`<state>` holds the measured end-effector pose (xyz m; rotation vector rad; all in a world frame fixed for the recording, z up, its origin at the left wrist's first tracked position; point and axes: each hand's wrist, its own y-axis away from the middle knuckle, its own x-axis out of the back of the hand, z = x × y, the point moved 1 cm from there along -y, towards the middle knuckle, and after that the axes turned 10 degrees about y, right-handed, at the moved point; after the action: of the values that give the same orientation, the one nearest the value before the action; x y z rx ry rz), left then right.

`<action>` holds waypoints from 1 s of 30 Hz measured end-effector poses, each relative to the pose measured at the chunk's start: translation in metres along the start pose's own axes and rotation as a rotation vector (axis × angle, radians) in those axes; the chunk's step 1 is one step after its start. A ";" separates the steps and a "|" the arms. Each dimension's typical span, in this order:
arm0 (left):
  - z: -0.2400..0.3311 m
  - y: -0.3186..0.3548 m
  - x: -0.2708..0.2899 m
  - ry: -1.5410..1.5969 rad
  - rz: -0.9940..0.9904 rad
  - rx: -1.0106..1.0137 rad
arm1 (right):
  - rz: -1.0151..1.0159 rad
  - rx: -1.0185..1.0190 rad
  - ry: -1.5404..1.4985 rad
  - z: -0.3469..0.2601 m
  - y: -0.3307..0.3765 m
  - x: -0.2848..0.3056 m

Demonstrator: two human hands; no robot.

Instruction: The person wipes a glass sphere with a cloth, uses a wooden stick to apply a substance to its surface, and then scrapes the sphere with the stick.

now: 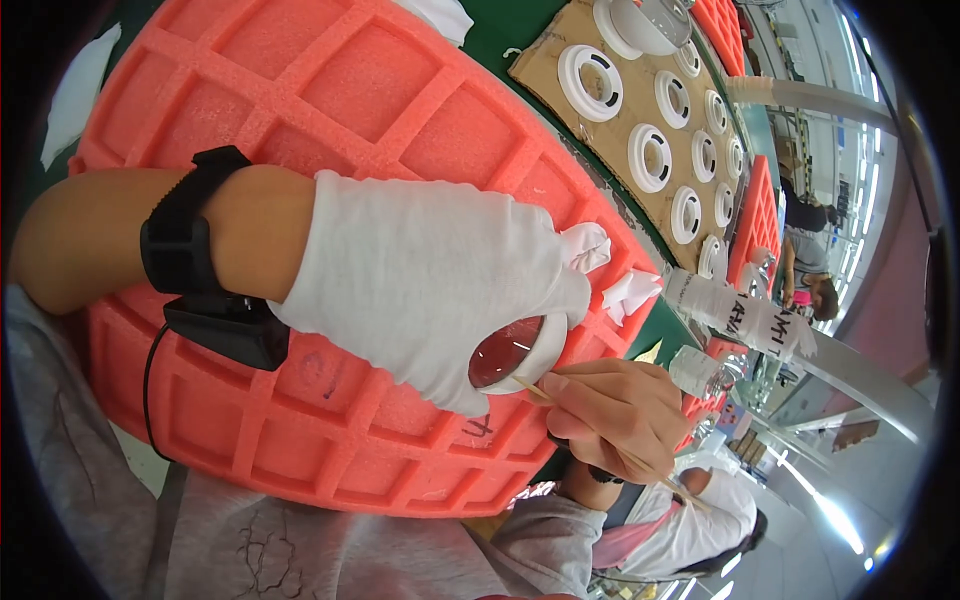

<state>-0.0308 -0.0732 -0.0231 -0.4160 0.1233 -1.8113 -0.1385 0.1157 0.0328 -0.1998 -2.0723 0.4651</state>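
My left hand (440, 280), in a white fabric glove, is closed around a round white ring (550, 350). The red tray shows through the ring's glossy, see-through middle (503, 352). My right hand (620, 415) is bare and pinches a thin, pale wooden stick (530, 387). The stick's tip is at the ring's near rim; its other end sticks out behind the hand. Both hands are above a red foam tray (290, 95) with square pockets. Crumpled white tissue pieces (630, 294) lie by the left fingertips.
Brown cardboard (615, 140) at the back carries several white slotted rings (590, 83). More red foam trays (760, 215) stand beyond. A wrapped post (735, 312) rises at the right near a clear container (695, 370). Other people (805, 255) are in the background. A black device (225, 330) with a cable is strapped to my left wrist.
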 end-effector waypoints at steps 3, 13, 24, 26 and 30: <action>-0.002 0.002 -0.001 0.019 -0.014 0.017 | -0.001 0.006 0.006 0.000 0.001 0.000; 0.001 0.002 0.000 -0.100 0.036 -0.006 | 0.001 0.015 -0.054 0.004 0.002 -0.005; -0.006 0.002 0.001 0.014 -0.027 0.014 | 0.065 0.022 -0.038 0.009 0.004 -0.013; -0.006 0.002 0.001 0.014 -0.041 0.027 | 0.064 0.043 -0.075 0.012 0.002 -0.015; -0.003 0.000 0.001 0.037 -0.055 0.047 | 0.026 0.080 -0.028 0.012 -0.003 -0.013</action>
<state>-0.0322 -0.0746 -0.0253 -0.3560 0.0955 -1.8734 -0.1418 0.1062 0.0186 -0.1741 -2.0756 0.5690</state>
